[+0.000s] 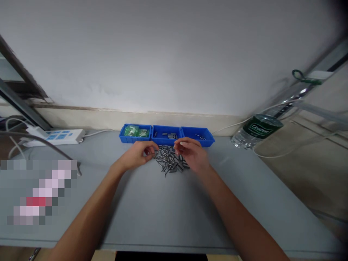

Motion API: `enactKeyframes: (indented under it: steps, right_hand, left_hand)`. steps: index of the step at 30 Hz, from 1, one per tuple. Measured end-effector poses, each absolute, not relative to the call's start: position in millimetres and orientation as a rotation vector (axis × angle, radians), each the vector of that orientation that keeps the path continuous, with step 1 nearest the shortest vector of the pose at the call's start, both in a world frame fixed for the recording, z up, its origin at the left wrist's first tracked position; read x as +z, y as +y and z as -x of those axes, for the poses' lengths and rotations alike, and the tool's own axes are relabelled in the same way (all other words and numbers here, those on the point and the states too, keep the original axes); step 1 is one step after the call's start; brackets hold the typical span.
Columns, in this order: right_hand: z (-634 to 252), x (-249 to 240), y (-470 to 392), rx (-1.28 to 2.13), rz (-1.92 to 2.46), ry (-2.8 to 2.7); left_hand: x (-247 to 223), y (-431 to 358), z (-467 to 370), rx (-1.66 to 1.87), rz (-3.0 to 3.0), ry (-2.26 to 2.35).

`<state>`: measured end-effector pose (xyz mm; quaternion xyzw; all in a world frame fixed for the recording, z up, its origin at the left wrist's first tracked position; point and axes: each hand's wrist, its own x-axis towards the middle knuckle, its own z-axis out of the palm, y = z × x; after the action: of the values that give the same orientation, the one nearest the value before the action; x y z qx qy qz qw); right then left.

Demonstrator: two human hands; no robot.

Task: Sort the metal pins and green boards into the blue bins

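A heap of small metal pins and cylinders (169, 161) lies on the grey table between my two hands. My left hand (140, 154) is at the heap's left edge, its fingers curled but apart, with nothing visible between them. Over the right side of the heap is my right hand (191, 152), its thumb and fingertips close together; whether they hold something small cannot be made out. Just behind stand three joined blue bins: the left bin (123, 139) holds green-and-clear packets, the middle bin (165, 141) some grey cylinders, the right bin (208, 143) a few thin pins.
A white power strip (65, 137) with cables sits at the back left of the grey table (163, 214). At the back right a large clear bottle with a green label (258, 128) lies tilted. A blurred pinkish item (45, 192) is at the left.
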<state>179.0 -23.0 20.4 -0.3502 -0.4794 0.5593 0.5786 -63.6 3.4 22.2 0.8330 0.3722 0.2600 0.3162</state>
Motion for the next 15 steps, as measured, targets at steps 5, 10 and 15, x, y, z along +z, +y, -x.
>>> enactKeyframes:
  steps: [5, 10, 15]
  right_hand:
    - [-172, 18, -24, 1.11, 0.909, -1.328]
    - [-169, 5, -19, 1.202, 0.92, -1.424]
    - [-166, 1, -20, 1.268, 0.945, -1.395]
  left_hand:
    - [24, 2, 55, 1.02, -2.038, 0.881]
    - [21, 0, 51, 1.119, -2.082, 0.906]
    - [21, -2, 49, 1.169, -2.132, 0.889]
